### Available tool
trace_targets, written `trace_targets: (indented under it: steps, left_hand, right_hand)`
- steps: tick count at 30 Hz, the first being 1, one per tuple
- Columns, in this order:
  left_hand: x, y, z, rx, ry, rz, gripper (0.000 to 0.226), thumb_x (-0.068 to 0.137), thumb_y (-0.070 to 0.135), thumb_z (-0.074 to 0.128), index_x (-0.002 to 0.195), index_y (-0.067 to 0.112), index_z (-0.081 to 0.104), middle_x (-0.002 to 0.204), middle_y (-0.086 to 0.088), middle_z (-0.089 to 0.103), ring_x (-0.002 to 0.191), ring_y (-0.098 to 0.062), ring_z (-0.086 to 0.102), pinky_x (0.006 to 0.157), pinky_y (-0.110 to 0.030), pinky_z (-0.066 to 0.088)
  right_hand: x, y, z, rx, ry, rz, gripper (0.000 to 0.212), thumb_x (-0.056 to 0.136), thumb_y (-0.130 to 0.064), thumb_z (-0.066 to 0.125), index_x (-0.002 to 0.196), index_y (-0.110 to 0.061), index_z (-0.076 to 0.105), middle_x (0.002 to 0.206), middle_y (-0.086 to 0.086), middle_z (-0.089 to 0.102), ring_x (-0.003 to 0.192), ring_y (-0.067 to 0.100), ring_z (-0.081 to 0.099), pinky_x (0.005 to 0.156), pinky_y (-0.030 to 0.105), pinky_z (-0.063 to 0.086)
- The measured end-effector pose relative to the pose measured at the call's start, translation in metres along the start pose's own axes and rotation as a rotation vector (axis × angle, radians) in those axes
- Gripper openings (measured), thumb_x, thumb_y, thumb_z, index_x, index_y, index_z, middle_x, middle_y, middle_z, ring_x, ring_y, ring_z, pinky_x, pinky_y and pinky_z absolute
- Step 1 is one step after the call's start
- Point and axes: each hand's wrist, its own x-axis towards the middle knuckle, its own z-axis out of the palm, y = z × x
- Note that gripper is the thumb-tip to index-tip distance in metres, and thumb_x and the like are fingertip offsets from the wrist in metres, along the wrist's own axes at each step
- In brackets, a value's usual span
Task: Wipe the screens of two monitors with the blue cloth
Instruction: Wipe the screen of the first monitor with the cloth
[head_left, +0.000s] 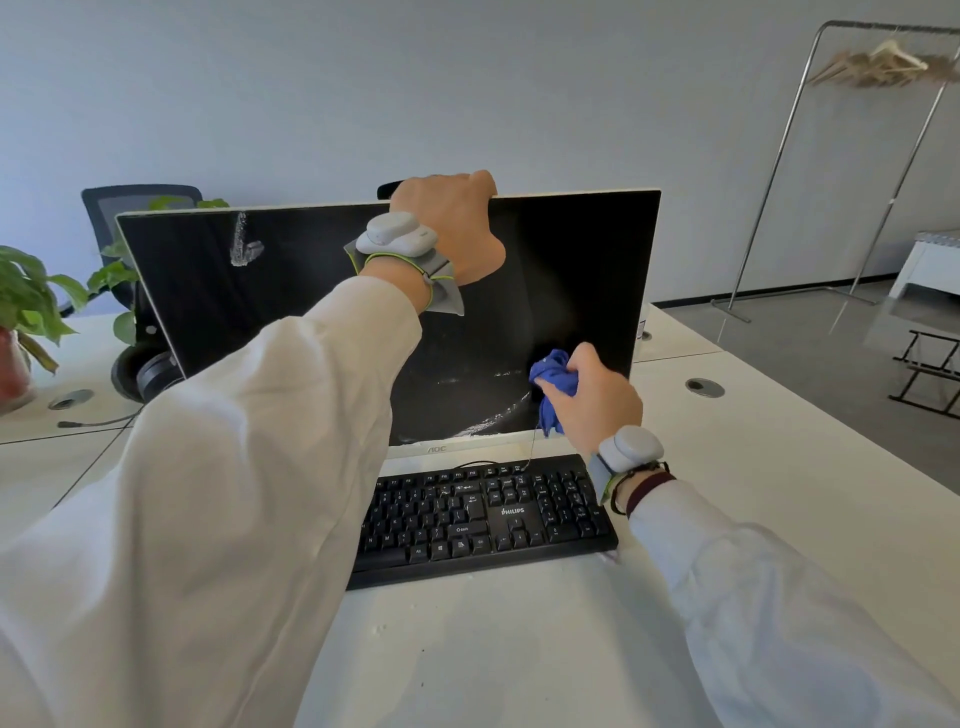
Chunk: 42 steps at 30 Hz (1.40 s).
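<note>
Head view: the left grip (452, 228) curls over the top edge of the one black flat-panel monitor (571, 249) in sight. The right grip (592, 395) bunches the single crumpled blue cloth (553, 379) against the screen's lower right. White smears (244, 244) show upper left and along the bottom, so this screen looks part-done. No second monitor is visible.
</note>
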Motion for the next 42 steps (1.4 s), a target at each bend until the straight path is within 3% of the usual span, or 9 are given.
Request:
trace_targets:
  steps: [3,6,13,20,26,33,36,40,42]
  left_hand:
    - [0.000,-0.001,0.002,0.006,-0.001,0.031,0.041,0.064,0.022,0.053,0.105,0.026,0.055,0.066,0.007,0.042,0.067,-0.025,0.047,0.063,-0.033,0.032]
    - [-0.001,0.002,-0.002,0.021,-0.021,0.009,0.038,0.065,0.022,0.055,0.103,0.027,0.054,0.066,0.006,0.041,0.067,-0.026,0.046,0.063,-0.034,0.031]
    - [-0.004,-0.005,-0.001,-0.007,0.005,-0.009,0.029,0.068,0.017,0.054,0.093,0.026,0.044,0.062,0.005,0.035,0.066,-0.027,0.044,0.065,-0.033,0.034]
    - [-0.002,0.001,0.001,-0.023,-0.002,0.017,0.027,0.068,0.018,0.054,0.093,0.024,0.046,0.063,0.005,0.037,0.064,-0.026,0.046,0.064,-0.034,0.033]
    - [-0.002,0.004,-0.001,-0.026,0.000,0.038,0.030,0.069,0.022,0.052,0.099,0.024,0.053,0.063,0.006,0.039,0.055,-0.020,0.039,0.063,-0.034,0.031]
    - [-0.004,0.008,-0.004,-0.014,0.005,-0.008,0.012,0.076,0.017,0.051,0.087,0.020,0.049,0.062,0.003,0.037,0.060,-0.024,0.042,0.070,-0.035,0.031]
    - [-0.006,0.007,-0.005,-0.019,0.014,-0.051,0.013,0.077,0.009,0.052,0.075,0.016,0.041,0.061,0.000,0.035,0.065,-0.028,0.044,0.072,-0.036,0.033]
    - [-0.005,0.003,-0.001,-0.022,0.019,-0.022,0.019,0.070,0.020,0.057,0.086,0.022,0.047,0.061,0.004,0.038,0.051,-0.020,0.032,0.067,-0.035,0.030]
    - [-0.005,0.001,-0.001,-0.015,0.003,0.013,0.026,0.068,0.023,0.056,0.093,0.025,0.049,0.063,0.006,0.038,0.052,-0.018,0.032,0.066,-0.035,0.028]
  right_hand:
    - [-0.023,0.009,0.017,-0.102,-0.139,0.021,0.035,0.094,-0.048,0.059,0.093,-0.026,0.033,0.068,-0.006,0.050,0.053,0.012,0.044,0.046,0.020,0.022]
    - [-0.033,0.011,0.022,-0.149,-0.199,0.046,0.033,0.095,-0.044,0.059,0.095,-0.026,0.032,0.070,-0.007,0.046,0.052,0.005,0.037,0.047,0.017,0.020]
    - [-0.015,0.011,0.004,-0.045,-0.073,0.083,0.032,0.093,-0.045,0.062,0.093,-0.024,0.039,0.069,-0.007,0.047,0.054,0.004,0.040,0.049,0.018,0.023]
    - [-0.024,0.014,0.009,-0.137,-0.230,0.069,0.030,0.095,-0.041,0.061,0.094,-0.024,0.036,0.075,-0.006,0.046,0.055,0.003,0.037,0.049,0.016,0.020]
    - [-0.028,0.006,0.013,-0.121,-0.215,0.102,0.029,0.095,-0.042,0.060,0.093,-0.023,0.038,0.076,-0.005,0.048,0.055,0.003,0.036,0.049,0.017,0.019]
    - [-0.035,-0.021,0.035,-0.112,-0.265,-0.008,0.029,0.094,-0.041,0.061,0.095,-0.026,0.037,0.078,-0.005,0.051,0.060,0.011,0.045,0.049,0.015,0.022]
    - [-0.034,-0.018,0.022,-0.169,-0.262,-0.047,0.031,0.095,-0.040,0.060,0.096,-0.025,0.033,0.077,-0.008,0.045,0.054,0.006,0.035,0.049,0.014,0.017]
    - [-0.035,-0.002,-0.002,-0.165,-0.254,-0.038,0.026,0.097,-0.031,0.059,0.095,-0.021,0.034,0.067,-0.011,0.033,0.053,0.002,0.030,0.045,0.014,0.023]
    - [-0.036,0.003,-0.002,-0.206,-0.227,-0.012,0.028,0.097,-0.034,0.058,0.094,-0.023,0.033,0.066,-0.013,0.032,0.052,0.003,0.030,0.046,0.015,0.018]
